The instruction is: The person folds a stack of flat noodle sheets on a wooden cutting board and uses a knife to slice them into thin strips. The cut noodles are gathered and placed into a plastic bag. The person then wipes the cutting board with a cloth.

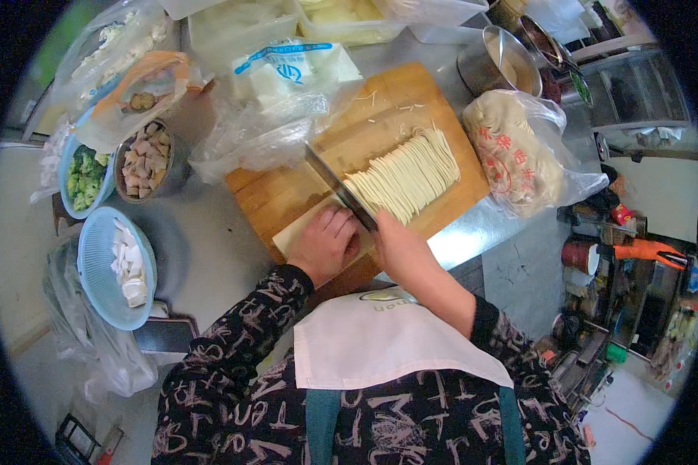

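My right hand [402, 244] is closed around the handle of a knife [342, 186], whose broad metal blade stands across a wooden cutting board [256, 192]. Pale sheets [302, 232] of what looks like dough or tofu skin lie left of the blade. On top of them rests my left hand [326, 235], its fingers bent close to the blade. To the right of the knife, many thin cut strips [410, 174] lie side by side on the board. A few loose shreds [410, 107] are near the board's far edge.
Clear plastic wrapping [262, 133] overlaps the board's far left edge. A tied plastic bag of food [517, 154] sits at its right. Leftward stand a blue basket of white slices [85, 264], a blue basket of broccoli [65, 174] and a bowl of cubed food [170, 168]. Metal pots [471, 72] stand behind.
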Available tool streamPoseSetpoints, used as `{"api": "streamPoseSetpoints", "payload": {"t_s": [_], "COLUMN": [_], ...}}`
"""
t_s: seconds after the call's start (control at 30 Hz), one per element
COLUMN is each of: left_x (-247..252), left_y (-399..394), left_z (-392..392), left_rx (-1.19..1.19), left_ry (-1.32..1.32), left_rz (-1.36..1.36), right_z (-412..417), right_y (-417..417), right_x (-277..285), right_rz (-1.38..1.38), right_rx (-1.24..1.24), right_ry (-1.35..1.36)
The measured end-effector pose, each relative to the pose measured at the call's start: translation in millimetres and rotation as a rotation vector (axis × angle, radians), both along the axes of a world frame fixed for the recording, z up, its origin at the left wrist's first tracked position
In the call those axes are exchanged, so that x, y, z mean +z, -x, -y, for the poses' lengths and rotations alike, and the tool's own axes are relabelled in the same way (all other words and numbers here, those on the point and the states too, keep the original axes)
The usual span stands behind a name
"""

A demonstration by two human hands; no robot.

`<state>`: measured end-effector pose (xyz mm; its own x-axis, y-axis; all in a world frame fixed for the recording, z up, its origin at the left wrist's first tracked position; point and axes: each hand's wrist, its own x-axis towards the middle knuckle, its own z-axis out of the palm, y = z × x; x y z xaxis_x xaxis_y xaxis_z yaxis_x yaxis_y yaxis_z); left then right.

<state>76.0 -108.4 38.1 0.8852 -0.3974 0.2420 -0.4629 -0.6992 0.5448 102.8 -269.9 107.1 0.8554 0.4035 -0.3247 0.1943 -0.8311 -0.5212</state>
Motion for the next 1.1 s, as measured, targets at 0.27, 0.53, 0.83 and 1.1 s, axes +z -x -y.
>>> {"api": "streamPoseSetpoints", "payload": {"t_s": [0.27,0.53,0.83,1.1], "left_x": [8.4,13.3,7.0,3.9], "left_y": [0.2,8.6,11.1,12.1], "left_z": [1.6,-8.2,-6.3,-8.4], "left_rx": [-0.014,-0.004,0.020,0.020], "left_ry": [-0.017,-0.095,-0.086,-0.089], "left_rz": [-0.026,0.088,-0.022,-0.023], "right_z": [3.4,1.3,10.4,2.6], "right_y": [14.1,3.8,29.0,13.6], "right_x": [-13.8,-11.8,7.0,21.5], "right_rz": [0.034,0.028,-0.052,-0.065], "right_rx": [0.056,-0.008,0.006,-0.023], "right_ry": [0.094,-0.031,0.122,0.051]}}
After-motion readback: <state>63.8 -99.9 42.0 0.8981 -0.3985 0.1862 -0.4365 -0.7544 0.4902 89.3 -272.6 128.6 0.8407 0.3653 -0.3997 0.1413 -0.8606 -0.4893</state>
